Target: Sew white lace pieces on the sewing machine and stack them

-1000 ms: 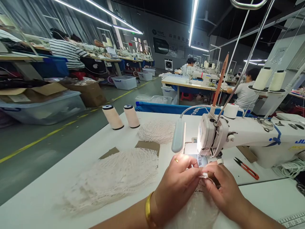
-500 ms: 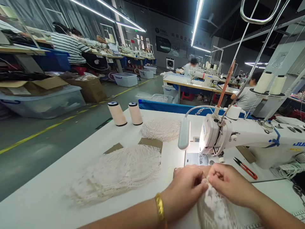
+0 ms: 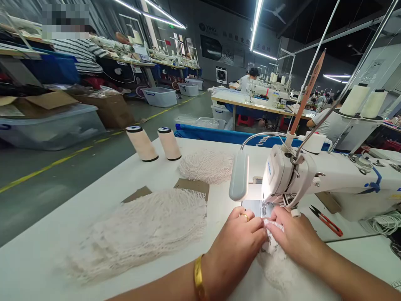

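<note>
My left hand [image 3: 239, 244], with a gold ring and bracelet, grips the edge of a white lace piece [image 3: 275, 255] just in front of the needle area. On the lace's right side my right hand [image 3: 294, 236] pinches the same edge, its fingers close to the presser foot [image 3: 265, 207]. The lace hangs down toward me between both wrists. The white sewing machine [image 3: 282, 175] has its lamp [image 3: 239, 175] lit. A pile of lace pieces [image 3: 150, 230] lies on the table to the left, and a smaller lace pile [image 3: 206, 166] lies behind it.
Two peach thread cones [image 3: 142, 144] stand at the table's back left. Red-handled snips [image 3: 327, 221] lie right of the machine head. Brown cardboard [image 3: 194, 186] sits under the lace. Other people work at machines beyond, near plastic bins [image 3: 159, 97].
Both hands have moved slightly up toward the presser foot with the lace edge. My left hand has turned, with its knuckles up and the ring showing. The camera view has shifted a little.
</note>
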Action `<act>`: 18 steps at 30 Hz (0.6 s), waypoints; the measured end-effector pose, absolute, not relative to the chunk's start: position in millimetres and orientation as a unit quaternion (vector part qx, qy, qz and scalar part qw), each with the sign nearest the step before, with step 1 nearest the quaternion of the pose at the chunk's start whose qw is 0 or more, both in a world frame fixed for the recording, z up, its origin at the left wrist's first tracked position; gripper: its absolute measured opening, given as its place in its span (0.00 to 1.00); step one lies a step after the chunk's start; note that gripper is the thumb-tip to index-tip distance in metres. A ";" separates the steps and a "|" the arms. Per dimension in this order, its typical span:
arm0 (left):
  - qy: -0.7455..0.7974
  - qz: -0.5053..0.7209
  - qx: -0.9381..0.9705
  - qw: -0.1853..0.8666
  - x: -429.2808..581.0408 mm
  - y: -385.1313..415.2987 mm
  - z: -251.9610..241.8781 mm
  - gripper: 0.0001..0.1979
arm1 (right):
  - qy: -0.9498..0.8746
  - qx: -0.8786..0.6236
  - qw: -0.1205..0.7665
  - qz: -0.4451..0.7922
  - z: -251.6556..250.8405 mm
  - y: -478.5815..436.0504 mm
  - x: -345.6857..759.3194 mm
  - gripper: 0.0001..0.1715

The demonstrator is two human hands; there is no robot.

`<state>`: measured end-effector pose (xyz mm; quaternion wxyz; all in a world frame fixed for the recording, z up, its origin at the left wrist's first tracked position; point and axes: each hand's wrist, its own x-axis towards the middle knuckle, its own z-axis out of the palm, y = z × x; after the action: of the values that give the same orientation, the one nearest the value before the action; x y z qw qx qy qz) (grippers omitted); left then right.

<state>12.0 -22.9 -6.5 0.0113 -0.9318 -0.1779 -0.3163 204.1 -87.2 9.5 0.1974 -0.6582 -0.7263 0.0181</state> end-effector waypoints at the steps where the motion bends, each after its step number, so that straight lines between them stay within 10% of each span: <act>1: -0.182 -0.319 -0.930 0.011 12.4 -22.9 -7.0 0.14 | -0.741 -0.643 0.190 -0.021 9.3 -91.5 205.1 0.05; 18: -0.216 -0.288 -0.933 0.018 10.1 -28.4 -2.3 0.09 | -0.821 -0.524 0.226 -0.022 -1.5 -90.4 212.0 0.16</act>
<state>10.1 -28.4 -2.3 0.0181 -0.9329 -0.2160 -0.2877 212.0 -90.4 -1.5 0.2259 -0.5241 -0.8208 -0.0224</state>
